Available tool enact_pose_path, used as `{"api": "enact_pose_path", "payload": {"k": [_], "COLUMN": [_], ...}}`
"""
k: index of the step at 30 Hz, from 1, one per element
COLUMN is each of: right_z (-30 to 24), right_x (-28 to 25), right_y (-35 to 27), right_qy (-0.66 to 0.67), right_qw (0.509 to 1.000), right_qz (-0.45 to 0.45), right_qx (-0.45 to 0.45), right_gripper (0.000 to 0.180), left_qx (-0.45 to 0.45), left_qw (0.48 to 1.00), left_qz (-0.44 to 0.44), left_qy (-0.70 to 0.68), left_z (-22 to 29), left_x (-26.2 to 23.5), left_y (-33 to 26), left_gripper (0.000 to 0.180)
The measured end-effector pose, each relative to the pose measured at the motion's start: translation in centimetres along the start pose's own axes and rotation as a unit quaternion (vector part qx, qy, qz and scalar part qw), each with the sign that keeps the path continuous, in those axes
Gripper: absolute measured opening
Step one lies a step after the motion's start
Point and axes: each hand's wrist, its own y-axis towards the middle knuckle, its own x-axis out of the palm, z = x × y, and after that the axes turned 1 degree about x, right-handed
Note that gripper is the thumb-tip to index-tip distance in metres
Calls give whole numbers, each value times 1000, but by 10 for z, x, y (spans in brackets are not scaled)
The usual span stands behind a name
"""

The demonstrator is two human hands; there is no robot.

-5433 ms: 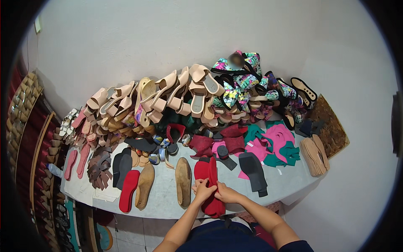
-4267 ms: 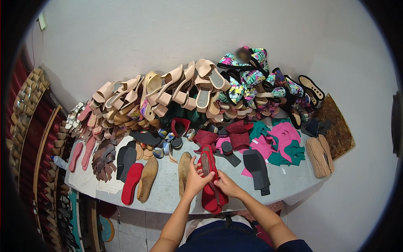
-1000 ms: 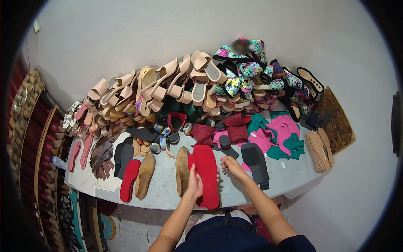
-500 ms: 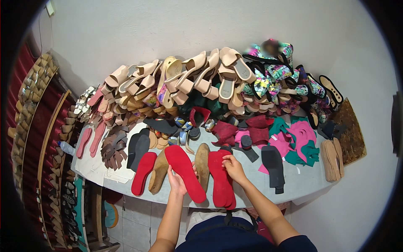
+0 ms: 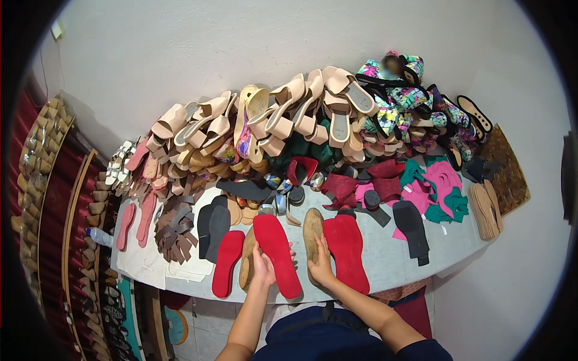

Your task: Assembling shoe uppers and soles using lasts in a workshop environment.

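Note:
My left hand [image 5: 263, 269] grips the left edge of a red shoe sole [image 5: 276, 254] that lies slanted on the white worktable [image 5: 394, 265]. My right hand [image 5: 321, 265] rests on a tan cork sole [image 5: 312, 231] beside it, fingers pressing its lower end. A second red sole [image 5: 347, 251] lies flat just right of my right hand. A third red sole [image 5: 228, 262] lies to the left, next to another tan sole [image 5: 247, 265] partly hidden under my left hand.
Black soles [image 5: 214, 228] and brown strap pieces [image 5: 173, 231] lie at the left. Beige sandals [image 5: 271, 120] and colourful patterned sandals [image 5: 415, 120] are piled along the wall. Pink and green cutouts [image 5: 442, 186], a black sole [image 5: 412, 224] and stacked tan insoles [image 5: 485, 209] lie at the right. Racks [image 5: 54, 228] stand at the far left.
The two red soles, held together a second ago, are now apart. My left hand moved one leftward; my right hand left the other and went onto the tan sole between them.

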Motion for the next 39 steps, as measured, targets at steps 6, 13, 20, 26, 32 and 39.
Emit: {"api": "enact_pose_path", "payload": {"k": [6, 13, 20, 26, 32, 39], "right_z": [-47, -65, -81, -98, -107, -57], "right_x": [-14, 32, 53, 59, 61, -11], "right_y": [-6, -22, -23, -22, -12, 104], "right_qy": [435, 202, 100, 23, -6, -87], "right_qw": [879, 978, 994, 998, 998, 990], "right_qz": [-29, -37, 7, 27, 25, 10], "right_qx": [192, -49, -54, -49, -54, -112], "right_gripper": [72, 76, 72, 72, 69, 49], "left_qx": [-70, -112, -108, -131, -147, -162], "left_qw": [997, 987, 986, 983, 981, 977], "left_qz": [-22, -19, -49, -62, -90, -117], "left_qy": [36, 113, 120, 117, 83, -73], "left_z": [7, 2, 9, 16, 18, 37], "left_x": [-23, -19, -12, 1, -12, -9], "left_y": [9, 17, 17, 23, 39, 43], "left_gripper": [73, 79, 81, 81, 81, 82]}}
